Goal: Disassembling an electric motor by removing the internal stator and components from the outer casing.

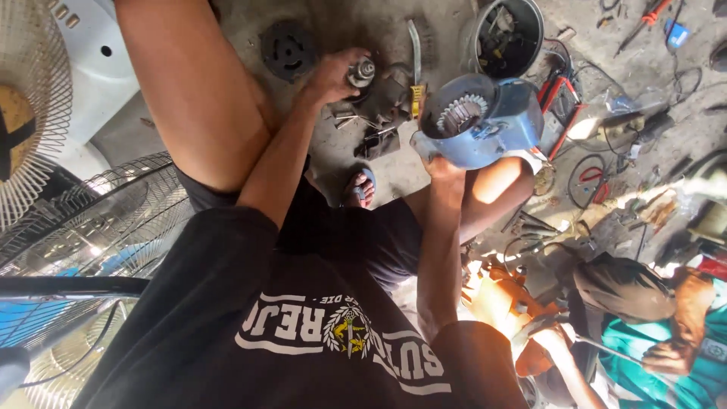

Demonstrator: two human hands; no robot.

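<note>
My right hand (438, 160) grips the lower edge of a blue motor housing (485, 121) and holds it up above my knee; its open end shows a toothed metal core. My left hand (331, 76) reaches out to the concrete floor and closes on a small grey metal rotor part (362, 73). Dark metal pieces and a flat yellow-handled tool (415, 72) lie just right of that hand.
A black round disc (288, 49) lies on the floor beyond my left knee. A grey bucket (506, 34) of parts stands at the back. Wire fan guards (91, 220) fill the left. Another person in a teal shirt (666, 356) works on an orange tool (503, 303) at lower right.
</note>
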